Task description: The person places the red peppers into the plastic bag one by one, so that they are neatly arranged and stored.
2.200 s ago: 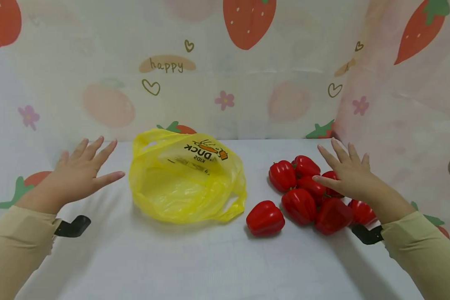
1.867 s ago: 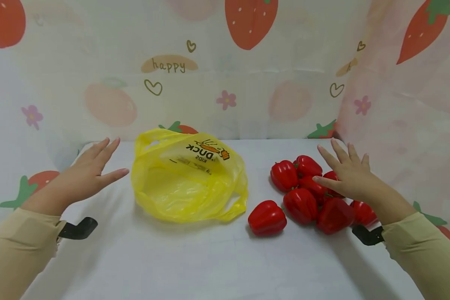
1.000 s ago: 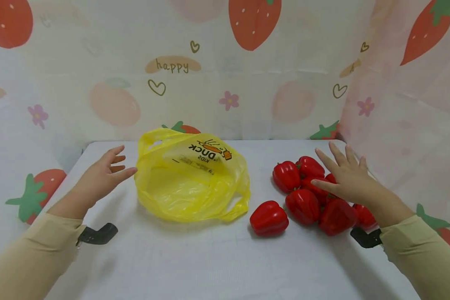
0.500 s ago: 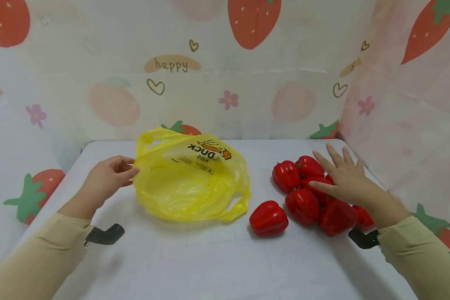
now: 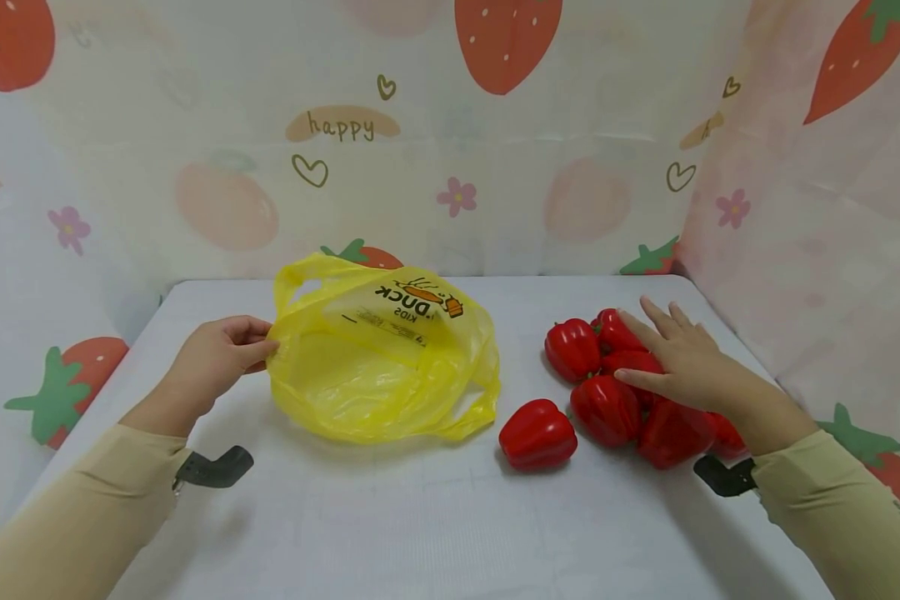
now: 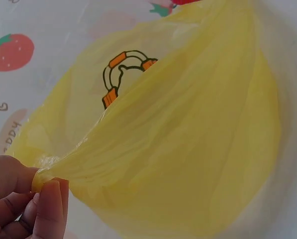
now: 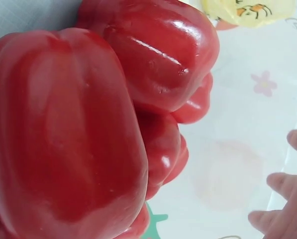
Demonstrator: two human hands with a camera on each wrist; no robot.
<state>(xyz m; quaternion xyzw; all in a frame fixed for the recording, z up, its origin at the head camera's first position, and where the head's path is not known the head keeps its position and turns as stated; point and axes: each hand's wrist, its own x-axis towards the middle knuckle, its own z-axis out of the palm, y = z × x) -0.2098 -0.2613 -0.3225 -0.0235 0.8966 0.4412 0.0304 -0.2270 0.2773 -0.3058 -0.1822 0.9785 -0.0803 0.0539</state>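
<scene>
A yellow plastic bag (image 5: 345, 383) printed with "DUCK KIDS" lies with its mouth spread on the white table. At its left rim my left hand (image 5: 221, 354) pinches the edge between thumb and fingers; the left wrist view shows the gathered plastic (image 6: 51, 174) in that pinch. My right hand (image 5: 686, 362) hovers with spread fingers over a cluster of red bell peppers (image 5: 607, 408), holding nothing. One bell pepper (image 5: 537, 435) lies apart, between the bag and the cluster. In the right wrist view a large bell pepper (image 7: 68, 134) fills the left side, and fingertips show at the right edge.
White cloth covers the table (image 5: 390, 525). Behind it rises a backdrop (image 5: 495, 242) printed with strawberries, flowers and hearts, which also runs along both sides. Black wrist mounts (image 5: 217, 468) jut inward from the sleeves.
My left hand has moved right to the bag, its spread fingers closing into a pinch on the rim. My right hand has dropped slightly and shifted left over the peppers.
</scene>
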